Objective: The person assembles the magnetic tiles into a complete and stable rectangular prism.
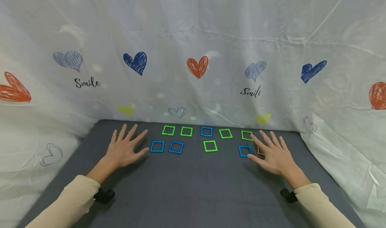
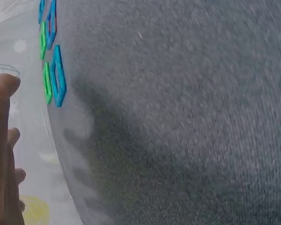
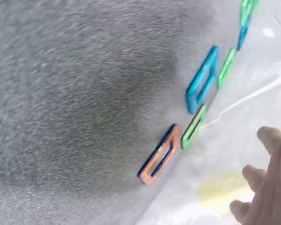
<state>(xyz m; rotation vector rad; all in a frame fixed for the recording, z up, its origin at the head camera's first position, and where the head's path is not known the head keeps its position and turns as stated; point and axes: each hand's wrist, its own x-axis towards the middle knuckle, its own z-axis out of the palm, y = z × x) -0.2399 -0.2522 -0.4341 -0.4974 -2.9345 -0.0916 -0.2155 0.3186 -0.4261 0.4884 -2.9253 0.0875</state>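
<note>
My left hand [image 1: 122,151] hovers over the left of the table with fingers spread, holding nothing. Nearest its thumb lies a blue square frame [image 1: 156,151]. On the right, my right hand [image 1: 274,156] is also raised with spread fingers and holds nothing. Its thumb overlaps another blue square frame [image 1: 240,151] in the head view; the right wrist view shows the hand apart from the frames. An orange square frame [image 3: 147,179], partly hidden behind that hand in the head view, sits on a dark blue one. A green square frame [image 1: 242,135] lies just beyond its fingertips.
Several more green and blue square frames lie in two loose rows along the far side of the dark grey table [image 1: 193,181]. Behind the table hangs a white curtain [image 1: 169,16] printed with hearts. Dark wrist straps show at both cuffs.
</note>
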